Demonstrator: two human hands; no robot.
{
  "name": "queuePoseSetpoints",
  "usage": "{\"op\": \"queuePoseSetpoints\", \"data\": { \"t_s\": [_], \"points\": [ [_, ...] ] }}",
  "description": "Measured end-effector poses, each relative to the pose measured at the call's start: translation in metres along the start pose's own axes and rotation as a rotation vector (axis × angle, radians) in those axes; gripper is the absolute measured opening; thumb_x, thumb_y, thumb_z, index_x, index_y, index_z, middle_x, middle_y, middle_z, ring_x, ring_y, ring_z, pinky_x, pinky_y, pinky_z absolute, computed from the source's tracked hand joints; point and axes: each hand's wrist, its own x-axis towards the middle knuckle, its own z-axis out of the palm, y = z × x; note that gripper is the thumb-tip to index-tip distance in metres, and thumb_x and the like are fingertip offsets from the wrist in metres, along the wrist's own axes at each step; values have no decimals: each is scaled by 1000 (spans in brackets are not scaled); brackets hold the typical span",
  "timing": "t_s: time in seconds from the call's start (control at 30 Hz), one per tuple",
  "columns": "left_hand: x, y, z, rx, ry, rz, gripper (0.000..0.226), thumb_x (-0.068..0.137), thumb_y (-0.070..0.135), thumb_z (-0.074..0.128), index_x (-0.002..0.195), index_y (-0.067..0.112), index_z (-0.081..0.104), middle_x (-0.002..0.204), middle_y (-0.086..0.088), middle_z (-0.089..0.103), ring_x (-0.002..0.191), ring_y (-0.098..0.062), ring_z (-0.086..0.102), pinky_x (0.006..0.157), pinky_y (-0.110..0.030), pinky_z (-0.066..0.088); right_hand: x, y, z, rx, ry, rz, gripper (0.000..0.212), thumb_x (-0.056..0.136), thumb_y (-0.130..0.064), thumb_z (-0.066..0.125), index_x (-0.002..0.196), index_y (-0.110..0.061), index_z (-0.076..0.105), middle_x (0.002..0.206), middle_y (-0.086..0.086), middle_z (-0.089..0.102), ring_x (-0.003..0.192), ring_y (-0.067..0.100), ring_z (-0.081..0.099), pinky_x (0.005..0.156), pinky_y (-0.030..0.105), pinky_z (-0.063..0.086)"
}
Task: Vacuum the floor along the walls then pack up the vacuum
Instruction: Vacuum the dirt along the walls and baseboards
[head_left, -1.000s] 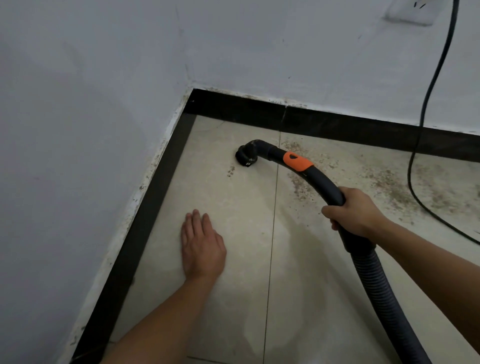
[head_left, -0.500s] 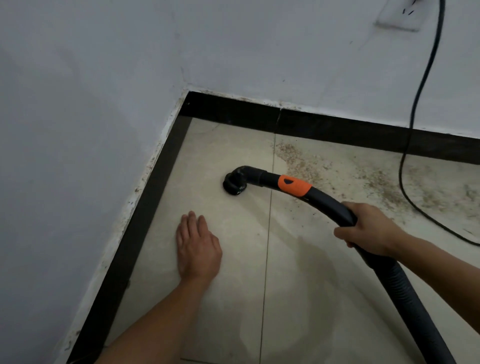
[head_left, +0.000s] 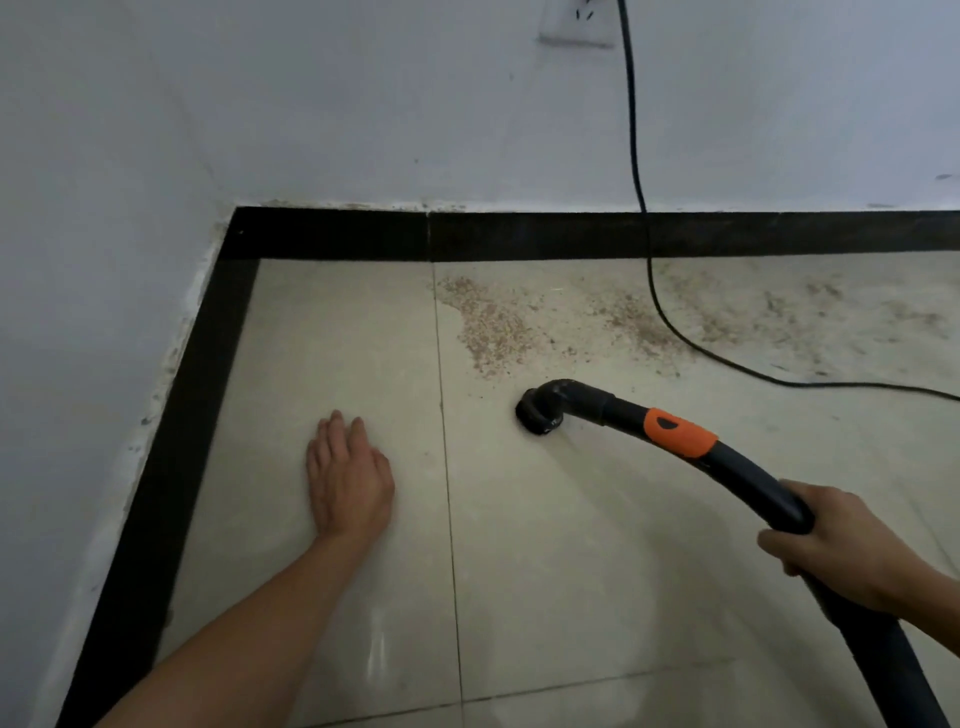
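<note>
Curling round the black vacuum tube (head_left: 753, 475), the right hand (head_left: 844, 553) grips it, fingertips hidden behind the tube and forearm cut off by the right side of the view; below the hand the hose (head_left: 883, 670) runs out at the bottom right, so the vacuum body is out of sight; an orange collar (head_left: 678, 431) sits on the tube ahead of the hand; the round nozzle (head_left: 537, 413) rests mouth-down on the tiled floor (head_left: 571, 571), just short of a patch of brownish grit (head_left: 493, 327) spread along the floor's back edge; the left hand (head_left: 348, 478) lies flat on the floor near its left edge, palm down, fingers straight, holding nothing, thumb hard to make out; a black power cord (head_left: 636, 156) drops from a socket (head_left: 576, 26) cut off at the top, crosses the black skirting (head_left: 519, 234) and trails over the grit to the right; whether its plug is seated cannot be told
</note>
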Motion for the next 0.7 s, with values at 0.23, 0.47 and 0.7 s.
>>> {"op": "queuePoseSetpoints", "data": {
  "t_s": [0.23,0.47,0.7],
  "points": [
    [1,8,12,72,-33,39,51,97,23,44,141,-1,41,151,-22,32,142,-34,25,118,-45,16,31,-26,11,182,97,45,11,77,-16,73,81,-17,63,52,-2,69,46,11,66,54,28,48],
    [0,9,14,85,0,35,60,90,30,28,140,-1,43,150,-21,35,141,-34,28,118,-44,18,96,-88,16,223,128,5,11,76,-20,72,81,-17,62,51,-2,68,43,7,65,53,26,47],
    [2,8,15,84,-20,23,59,92,30,31,142,2,42,152,-19,32,143,-31,25,118,-43,17,154,-148,10,209,138,-19,12,78,-20,71,80,-10,66,49,-1,67,45,10,66,50,24,47]
  ]
}}
